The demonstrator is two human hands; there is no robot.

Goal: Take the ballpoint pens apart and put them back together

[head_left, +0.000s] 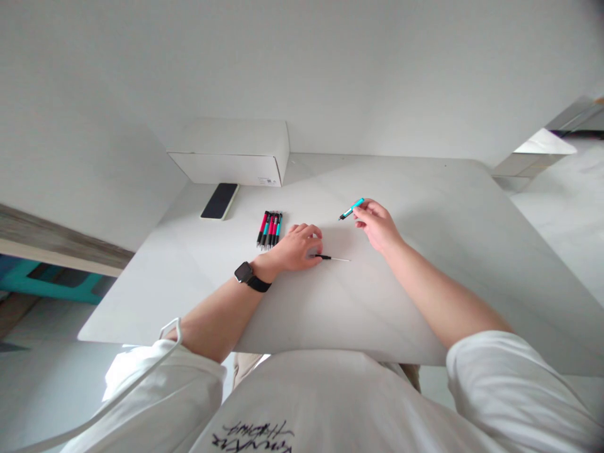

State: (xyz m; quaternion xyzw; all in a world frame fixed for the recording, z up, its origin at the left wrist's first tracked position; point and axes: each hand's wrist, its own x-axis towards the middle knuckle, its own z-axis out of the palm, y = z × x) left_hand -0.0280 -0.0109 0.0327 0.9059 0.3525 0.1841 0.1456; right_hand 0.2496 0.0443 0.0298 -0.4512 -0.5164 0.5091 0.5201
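right hand: the right hand [376, 224] is pinching a cyan pen [352, 209] narrowly by its cyan end, above the worktop [321, 308].
pen: it is tilting, its black end pointing down and to the left; the high grip is probably leaving that end free of the fingers.
left hand: the left hand [299, 245] is lying low over the worktop and closing thumb and finger on the black end of a thin rod [337, 258], perhaps bracing to steady it.
rod: its pale end is jutting out rightward, uncovered; whether it is touching the worktop is not showing.
pens: red and cyan pens [270, 229] are lying side by side just beyond the left wrist, seemingly grouped for easy reach.
phone: the phone [219, 201] is lying flat near the box [236, 168], apparently out of the hands' way.
watch: the watch [244, 272] is circling the left wrist.
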